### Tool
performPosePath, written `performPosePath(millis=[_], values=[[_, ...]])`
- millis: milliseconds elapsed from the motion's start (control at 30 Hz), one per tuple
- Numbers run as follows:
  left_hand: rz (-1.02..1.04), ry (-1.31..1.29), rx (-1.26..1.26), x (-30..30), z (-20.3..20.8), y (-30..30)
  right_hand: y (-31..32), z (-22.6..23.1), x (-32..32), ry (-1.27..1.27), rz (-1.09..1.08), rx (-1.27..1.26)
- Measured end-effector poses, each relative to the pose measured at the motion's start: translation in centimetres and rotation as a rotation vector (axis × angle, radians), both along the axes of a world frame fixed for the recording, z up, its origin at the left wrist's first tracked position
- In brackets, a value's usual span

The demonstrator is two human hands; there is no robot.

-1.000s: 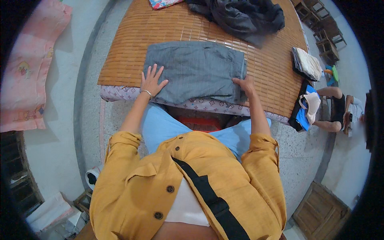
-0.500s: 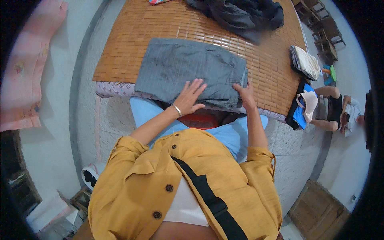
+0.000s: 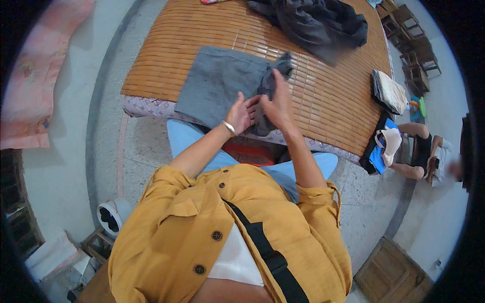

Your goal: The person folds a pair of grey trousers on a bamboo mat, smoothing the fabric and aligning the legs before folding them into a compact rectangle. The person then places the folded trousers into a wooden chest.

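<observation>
We look down at a grey cloth (image 3: 214,81), lying folded at the near edge of a bed (image 3: 172,45), in front of the wearer's knees. Its right end is turned up and over toward the left, showing a darker side. Both hands are at this fold. The left hand (image 3: 241,113) is unclenched, palm turned toward the right, fingers stretched to the fold. The right hand (image 3: 278,103) lies against the turned-up part, thumb and forefinger apart; we cannot tell whether it grips the cloth.

A brown slatted mat covers the bed, over a patterned sheet (image 3: 151,107). Beyond the grey cloth, well apart, is a loose dark heap (image 3: 316,25) of fabric. At the right edge we find a folded stack (image 3: 390,92) with cream cloth on top, and just nearer, a beige bra (image 3: 390,141) resting on blue and black cloth.

Of container-like things, a white drum (image 3: 119,211) stands on the floor at lower left, its round opening facing us; the inside is too dark to make out. Something red (image 3: 247,154) shows under the bed, mostly hidden. Far right, another person (image 3: 424,149) sits near the wall.
</observation>
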State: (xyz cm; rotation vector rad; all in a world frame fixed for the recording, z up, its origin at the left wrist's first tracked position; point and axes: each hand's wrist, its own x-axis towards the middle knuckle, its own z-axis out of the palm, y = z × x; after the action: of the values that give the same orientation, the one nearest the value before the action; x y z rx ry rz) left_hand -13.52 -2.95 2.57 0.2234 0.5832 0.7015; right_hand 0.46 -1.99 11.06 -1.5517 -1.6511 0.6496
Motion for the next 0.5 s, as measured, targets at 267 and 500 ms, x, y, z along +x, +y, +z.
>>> performPosePath(millis=[267, 500], values=[[0.282, -0.172, -0.107, -5.1, -1.8, -1.0, 0.7, -5.7, -3.7, 0.425, 0.193, -0.308], [0.333, -0.253, -0.077, -5.6, 0.7, -3.4, 6.3, -7.5, 0.7, -0.353, -0.118, 0.28]])
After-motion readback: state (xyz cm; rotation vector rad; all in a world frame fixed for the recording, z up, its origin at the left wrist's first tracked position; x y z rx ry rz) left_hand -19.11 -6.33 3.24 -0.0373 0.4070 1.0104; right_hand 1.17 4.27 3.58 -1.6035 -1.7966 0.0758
